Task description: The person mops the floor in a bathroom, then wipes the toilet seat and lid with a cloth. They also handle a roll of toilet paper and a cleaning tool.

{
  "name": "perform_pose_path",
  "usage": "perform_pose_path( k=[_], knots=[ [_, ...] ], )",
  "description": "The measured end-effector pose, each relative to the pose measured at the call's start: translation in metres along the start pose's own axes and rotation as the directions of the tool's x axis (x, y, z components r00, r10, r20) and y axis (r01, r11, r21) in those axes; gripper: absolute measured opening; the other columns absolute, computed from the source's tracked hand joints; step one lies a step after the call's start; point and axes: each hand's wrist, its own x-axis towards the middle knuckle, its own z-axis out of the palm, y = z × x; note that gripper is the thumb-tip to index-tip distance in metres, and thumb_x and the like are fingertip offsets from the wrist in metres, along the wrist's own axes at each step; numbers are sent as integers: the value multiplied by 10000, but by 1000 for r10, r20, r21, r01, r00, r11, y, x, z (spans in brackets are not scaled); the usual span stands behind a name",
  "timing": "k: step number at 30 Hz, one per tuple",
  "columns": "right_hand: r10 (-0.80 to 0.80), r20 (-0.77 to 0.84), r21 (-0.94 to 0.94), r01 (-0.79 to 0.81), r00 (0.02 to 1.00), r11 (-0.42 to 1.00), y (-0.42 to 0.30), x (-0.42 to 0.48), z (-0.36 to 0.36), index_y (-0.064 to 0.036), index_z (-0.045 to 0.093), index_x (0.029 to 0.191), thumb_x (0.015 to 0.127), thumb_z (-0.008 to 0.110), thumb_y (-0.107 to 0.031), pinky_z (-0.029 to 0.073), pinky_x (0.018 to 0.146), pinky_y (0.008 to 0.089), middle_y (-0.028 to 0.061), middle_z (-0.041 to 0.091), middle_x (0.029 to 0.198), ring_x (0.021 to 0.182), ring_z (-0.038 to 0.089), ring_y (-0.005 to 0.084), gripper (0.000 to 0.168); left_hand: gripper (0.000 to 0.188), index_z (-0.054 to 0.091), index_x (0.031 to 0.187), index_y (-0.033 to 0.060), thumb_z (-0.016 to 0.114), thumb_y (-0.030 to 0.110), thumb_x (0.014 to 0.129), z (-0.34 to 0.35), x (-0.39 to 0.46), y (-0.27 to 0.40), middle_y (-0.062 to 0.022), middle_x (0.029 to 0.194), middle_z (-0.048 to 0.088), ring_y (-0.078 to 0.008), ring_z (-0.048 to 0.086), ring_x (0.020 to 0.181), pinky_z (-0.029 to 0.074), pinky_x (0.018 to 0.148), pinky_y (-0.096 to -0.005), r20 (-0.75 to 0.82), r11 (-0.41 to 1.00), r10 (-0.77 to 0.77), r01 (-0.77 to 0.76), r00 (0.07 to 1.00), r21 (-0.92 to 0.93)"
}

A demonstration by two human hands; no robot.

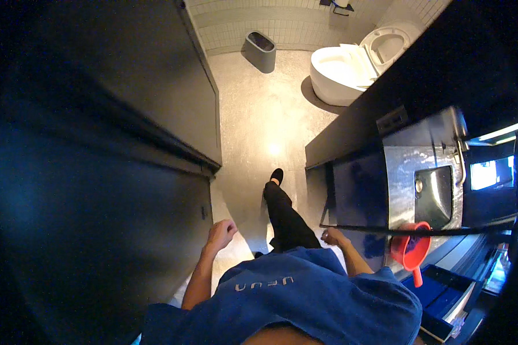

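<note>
My left hand [222, 234] hangs at my side with its fingers loosely curled, near the edge of a dark door or panel [112, 207]. Nothing shows in it. On the other side, my right hand [333, 237] is low and curled too, just left of the dark side of a washbasin unit, and I see no object in it. One black shoe [277, 174] is stepped forward on the pale floor [259, 116]. Ahead stand a white toilet [334, 84] with its seat and lid raised and a grey oval waste bin [263, 58] by the tiled wall.
A dark partition [354, 129] juts between toilet and washbasin. On the stone counter [399, 172], a dark sink [434, 202] has a metal faucet [461, 164]. A red plastic dipper [399, 249] with something dark inside rests at its near end, beside a dark blue box [436, 289].
</note>
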Motion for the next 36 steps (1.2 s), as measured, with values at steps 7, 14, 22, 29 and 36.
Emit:
perform_pose_path(
  k=[7,14,22,29,36],
  knots=[
    [53,-321,106,-20,946,994,-58,158,-232,-21,646,923,809,558,-285,482,808,463,234,638,968,900,607,410,301,220,645,807,43,636,262,811,-98,245,100,-170,753,636,-343,621,730,474,651,-411,13,995,99,-99,995,3],
    [-46,-409,492,262,912,830,-174,283,-465,-15,620,921,849,529,-207,494,674,315,118,665,757,709,649,197,224,240,666,804,38,648,278,804,-176,453,119,-155,783,650,-342,623,764,479,696,-414,135,995,-101,97,986,37],
    [553,-256,625,-300,793,721,-148,366,-430,-24,680,885,825,570,-297,516,687,391,178,674,864,732,652,323,301,225,662,777,37,645,260,798,-296,732,141,-168,839,645,-343,613,824,474,741,-438,251,910,79,-172,965,377],
    [704,306,890,-455,641,28,-177,279,-352,-7,660,790,845,519,-225,520,495,331,110,676,751,582,635,202,265,198,661,835,1,637,198,822,-297,855,394,-173,883,650,-356,627,834,484,757,-411,532,754,447,-623,719,208],
    [578,565,714,2,588,-700,-238,237,-188,17,634,906,864,514,-203,518,472,332,135,681,805,586,636,226,254,720,368,1377,66,716,84,747,-174,619,537,-160,1397,391,-295,396,1277,379,1007,-386,584,325,803,-733,-121,-598]
  ],
)
